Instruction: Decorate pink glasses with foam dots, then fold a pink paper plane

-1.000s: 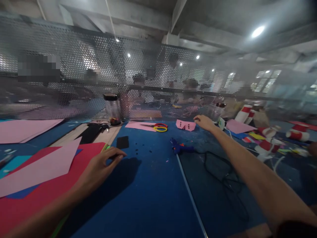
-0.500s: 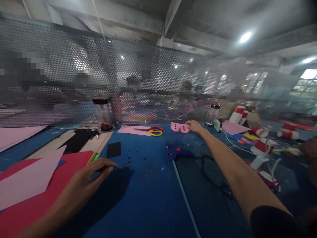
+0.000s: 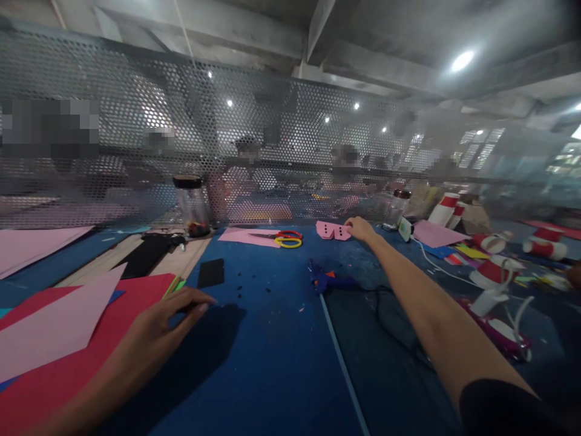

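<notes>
My right hand reaches far across the blue table and pinches the right edge of a small pink paper cutout with black dots. My left hand rests near the table's left side, fingers stretched flat beside the corner of a red paper sheet; it holds nothing. A pink paper triangle lies on the red sheet. A blue glue gun with a black cord lies between my arms.
Red and yellow scissors lie on a pink sheet at the back. A black square, a jar, and red-white paper cups at the right stand about. A perforated metal screen closes the far edge; people sit behind it.
My right hand has closed onto the pink cutout's right edge; a second ago it hovered just to its right. My left hand has barely shifted. The view has swung slightly.
</notes>
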`<state>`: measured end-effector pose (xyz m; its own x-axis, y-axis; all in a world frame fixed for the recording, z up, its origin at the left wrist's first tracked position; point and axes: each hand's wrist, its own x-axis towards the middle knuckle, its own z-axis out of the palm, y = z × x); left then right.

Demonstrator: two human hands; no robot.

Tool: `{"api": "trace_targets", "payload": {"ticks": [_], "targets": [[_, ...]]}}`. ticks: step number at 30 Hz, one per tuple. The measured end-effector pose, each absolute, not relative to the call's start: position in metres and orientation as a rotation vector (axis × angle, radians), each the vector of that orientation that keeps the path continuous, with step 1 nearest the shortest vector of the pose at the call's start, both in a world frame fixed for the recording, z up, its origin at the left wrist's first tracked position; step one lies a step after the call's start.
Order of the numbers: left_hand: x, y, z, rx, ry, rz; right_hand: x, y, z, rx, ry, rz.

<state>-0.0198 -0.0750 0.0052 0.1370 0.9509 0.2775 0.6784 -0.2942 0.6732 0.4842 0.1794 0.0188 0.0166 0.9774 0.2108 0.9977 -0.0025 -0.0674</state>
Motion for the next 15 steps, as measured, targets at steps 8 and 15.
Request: {"api": "trace_targets", "payload": {"ticks": [8, 15], "targets": [[-0.024, -0.072, 0.000, 2.074, 1.541, 0.969, 0.481, 0.162, 0.023, -2.032, -1.979, -0.285], [-0.017, -0.077, 0.008, 2.167, 1.500, 1.014, 0.474, 0.131, 0.048, -1.799, -1.999, -0.406]]}}
